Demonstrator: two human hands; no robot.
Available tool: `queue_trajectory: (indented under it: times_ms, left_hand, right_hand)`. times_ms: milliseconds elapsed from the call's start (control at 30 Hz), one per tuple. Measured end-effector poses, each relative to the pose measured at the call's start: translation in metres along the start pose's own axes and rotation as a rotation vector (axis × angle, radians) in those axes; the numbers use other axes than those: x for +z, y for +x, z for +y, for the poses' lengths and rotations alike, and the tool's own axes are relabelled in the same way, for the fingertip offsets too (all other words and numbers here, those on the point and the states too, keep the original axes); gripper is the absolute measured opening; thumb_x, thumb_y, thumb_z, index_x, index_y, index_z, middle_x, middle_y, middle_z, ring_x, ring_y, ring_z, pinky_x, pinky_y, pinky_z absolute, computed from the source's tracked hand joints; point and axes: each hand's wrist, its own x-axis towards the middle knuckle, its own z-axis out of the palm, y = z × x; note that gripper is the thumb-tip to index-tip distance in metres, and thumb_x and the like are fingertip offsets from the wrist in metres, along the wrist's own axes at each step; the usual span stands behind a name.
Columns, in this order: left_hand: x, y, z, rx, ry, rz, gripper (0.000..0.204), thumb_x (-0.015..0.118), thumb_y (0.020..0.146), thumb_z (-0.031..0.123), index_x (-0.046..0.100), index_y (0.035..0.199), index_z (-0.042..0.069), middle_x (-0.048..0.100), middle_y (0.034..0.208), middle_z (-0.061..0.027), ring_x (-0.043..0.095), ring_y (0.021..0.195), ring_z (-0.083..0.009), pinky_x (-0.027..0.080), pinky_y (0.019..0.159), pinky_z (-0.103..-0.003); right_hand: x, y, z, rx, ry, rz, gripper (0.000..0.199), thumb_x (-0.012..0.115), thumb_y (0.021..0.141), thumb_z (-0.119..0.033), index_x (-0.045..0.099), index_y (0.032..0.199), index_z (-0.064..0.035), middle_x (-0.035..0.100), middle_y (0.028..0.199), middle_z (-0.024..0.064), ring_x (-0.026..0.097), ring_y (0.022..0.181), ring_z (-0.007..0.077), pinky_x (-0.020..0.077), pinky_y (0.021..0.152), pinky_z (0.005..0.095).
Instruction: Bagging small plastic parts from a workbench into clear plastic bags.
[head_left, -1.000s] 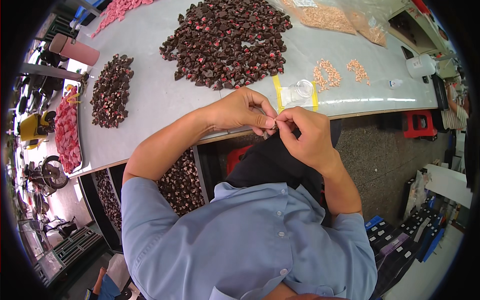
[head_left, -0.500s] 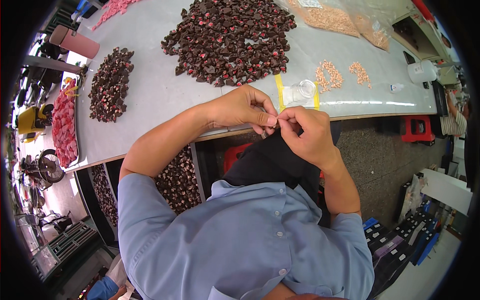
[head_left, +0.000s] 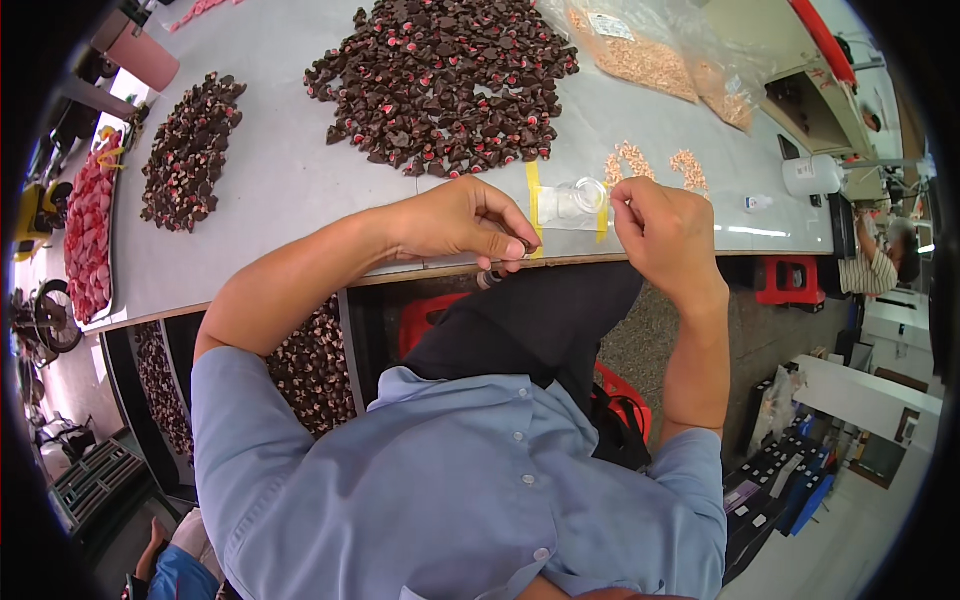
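My left hand (head_left: 462, 222) is at the table's front edge, thumb and fingers pinching a small dark brown piece (head_left: 526, 246) that looks like those in the big pile. My right hand (head_left: 668, 232) is raised to the right of it, its fingertips curled together; whether anything tiny is between them is hidden. Beside the right fingertips stands a small round clear dish (head_left: 583, 197) on a white sheet fixed with yellow tape (head_left: 534, 205). Small tan pieces (head_left: 630, 160) lie in a loose cluster just beyond the right hand, with a second cluster (head_left: 688, 168) to its right.
A large pile of dark brown pieces with red spots (head_left: 440, 90) covers the table's middle; a smaller dark pile (head_left: 195, 150) lies left. Far right are clear bags of tan pieces (head_left: 645, 65) and a white bottle (head_left: 813, 176). A tray of pink-red pieces (head_left: 90, 235) stands at the left edge.
My hands, which met at the fingertips, are now apart. The right hand has moved up and right, near the clear dish; the left still holds its piece. The view has shifted slightly.
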Motion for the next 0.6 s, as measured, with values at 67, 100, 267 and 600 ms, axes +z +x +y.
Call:
queue_trajectory:
  times_ms: [67, 100, 267, 600]
  left_hand:
    - [-0.0013, 0.002, -0.0026, 0.003, -0.021, -0.014, 0.026, 0.074, 0.089, 0.012, 0.069, 0.11, -0.002, 0.072, 0.106, -0.0111, 0.07, 0.086, -0.0137, 0.053, 0.066, -0.024]
    - [-0.001, 0.002, -0.0026, 0.005, -0.023, -0.011, 0.026, 0.074, 0.089, 0.012, 0.069, 0.11, -0.002, 0.072, 0.106, -0.0111, 0.07, 0.086, -0.0137, 0.053, 0.066, -0.024]
    - [-0.0014, 0.0024, -0.0033, 0.022, -0.05, 0.006, 0.025, 0.073, 0.09, 0.013, 0.069, 0.11, -0.002, 0.072, 0.107, -0.0113, 0.07, 0.086, -0.0146, 0.053, 0.067, -0.025]
    - [-0.0022, 0.0023, -0.0025, 0.044, -0.091, 0.018, 0.025, 0.07, 0.093, 0.012, 0.068, 0.113, -0.004, 0.072, 0.108, -0.0116, 0.07, 0.088, -0.0147, 0.054, 0.07, -0.024]
  right_hand:
    - [0.0037, 0.0005, 0.0035, -0.013, -0.071, -0.063, 0.007, 0.07, 0.081, -0.004, 0.063, 0.083, -0.0059, 0.063, 0.063, 0.0078, 0.062, 0.055, 0.0252, 0.046, 0.05, 0.0357]
    - [0.0052, 0.0004, 0.0045, -0.017, -0.07, -0.064, 0.007, 0.07, 0.081, -0.004, 0.063, 0.083, -0.0059, 0.063, 0.063, 0.0078, 0.062, 0.055, 0.0252, 0.046, 0.05, 0.0357]
    - [0.0072, 0.0024, 0.0059, -0.013, -0.138, -0.135, 0.007, 0.068, 0.083, -0.006, 0.061, 0.083, -0.0064, 0.064, 0.068, 0.0082, 0.063, 0.059, 0.0278, 0.0473, 0.053, 0.0384]
    - [0.0074, 0.0029, 0.0021, -0.042, -0.112, -0.11, 0.008, 0.069, 0.082, -0.004, 0.062, 0.082, -0.0054, 0.063, 0.066, 0.0086, 0.062, 0.056, 0.0272, 0.0463, 0.052, 0.0373]
